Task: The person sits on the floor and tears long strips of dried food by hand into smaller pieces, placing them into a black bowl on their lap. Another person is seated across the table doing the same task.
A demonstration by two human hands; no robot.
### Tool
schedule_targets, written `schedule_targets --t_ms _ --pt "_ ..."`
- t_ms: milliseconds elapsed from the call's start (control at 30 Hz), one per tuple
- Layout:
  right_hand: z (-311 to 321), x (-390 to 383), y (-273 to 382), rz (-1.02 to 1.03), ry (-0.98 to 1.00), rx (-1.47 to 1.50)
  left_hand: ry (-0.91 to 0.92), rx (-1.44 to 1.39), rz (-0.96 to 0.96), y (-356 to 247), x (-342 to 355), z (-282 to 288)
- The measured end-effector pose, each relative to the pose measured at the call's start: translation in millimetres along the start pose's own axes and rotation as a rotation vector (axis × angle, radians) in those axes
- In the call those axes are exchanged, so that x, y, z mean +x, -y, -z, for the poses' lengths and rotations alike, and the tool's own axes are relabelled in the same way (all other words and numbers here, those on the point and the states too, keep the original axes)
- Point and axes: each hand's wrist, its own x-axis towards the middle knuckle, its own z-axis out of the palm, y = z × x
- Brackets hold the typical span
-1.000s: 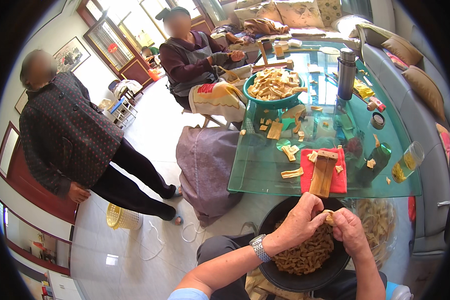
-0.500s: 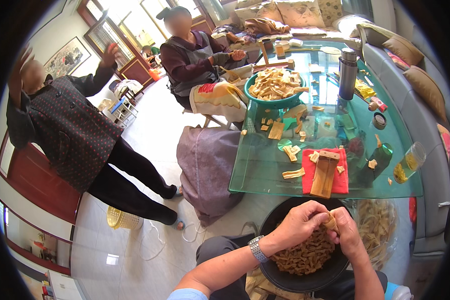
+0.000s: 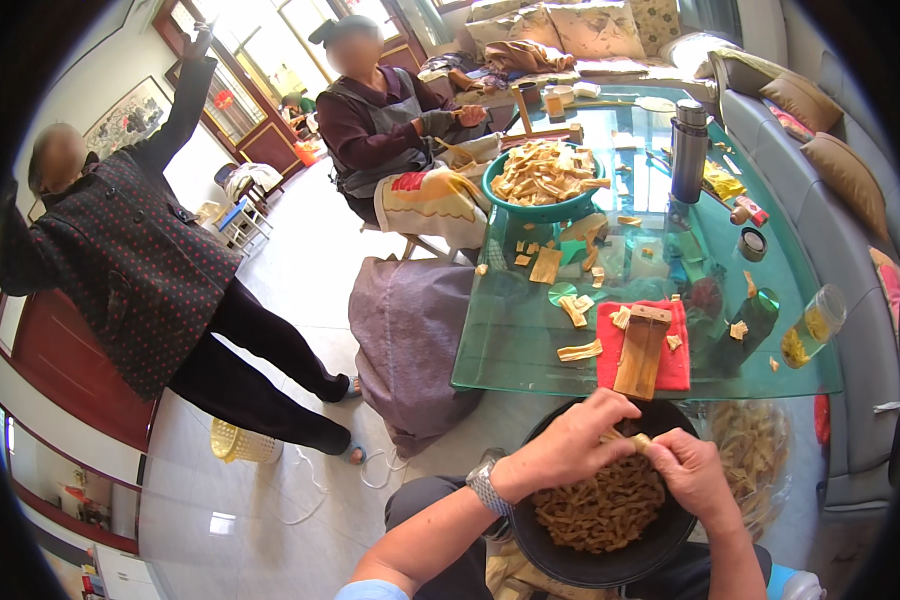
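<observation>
Above a black bowl [image 3: 600, 574], my left hand [image 3: 575, 445] and my right hand [image 3: 692, 472] pinch a pale tan strip [image 3: 632, 439] between their fingertips. Its exact kind is not clear. Small brown-tan pieces [image 3: 600, 512] lie heaped in the bowl, under my hands. Just beyond the bowl, a wooden board with a crosspiece [image 3: 642, 360] rests on a red cloth [image 3: 676, 374] at the near edge of the glass table [image 3: 530, 372]. Several pale strips [image 3: 580, 351] lie beside the cloth.
A teal basin [image 3: 540, 209] of pale pieces, a steel flask [image 3: 689, 155] and a tipped jar [image 3: 815, 325] are on the table. A seated person [image 3: 390, 130] works at its left; another person [image 3: 135, 250] stands with an arm raised. A covered sack [image 3: 410, 340] sits between.
My hands have moved slightly apart, showing the strip between them, and my left hand is a little higher. The standing person's arm has risen. The view has shifted slightly.
</observation>
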Motion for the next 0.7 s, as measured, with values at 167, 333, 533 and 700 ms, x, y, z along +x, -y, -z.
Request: schedule_targets --t_ms 167,333,533,700 --pt "-15.4 1.5 -3.7 0.223 -0.021 -0.227 0.230 0.257 -0.044 0.3 -8.5 -25.0" --pt "-24.6 1.8 -10.9 0.267 -0.057 -0.324 0.262 0.205 0.165 4.6 -8.2 -41.4" --pt "-5.3 -18.7 -14.1 0.177 0.489 -0.361 0.840 -0.287 0.432 -3.2 -36.1 -32.0" --pt "-1.8 -38.6 10.3 0.245 0.620 -0.285 0.956 -0.458 0.405 -14.1 -50.5 -12.9"
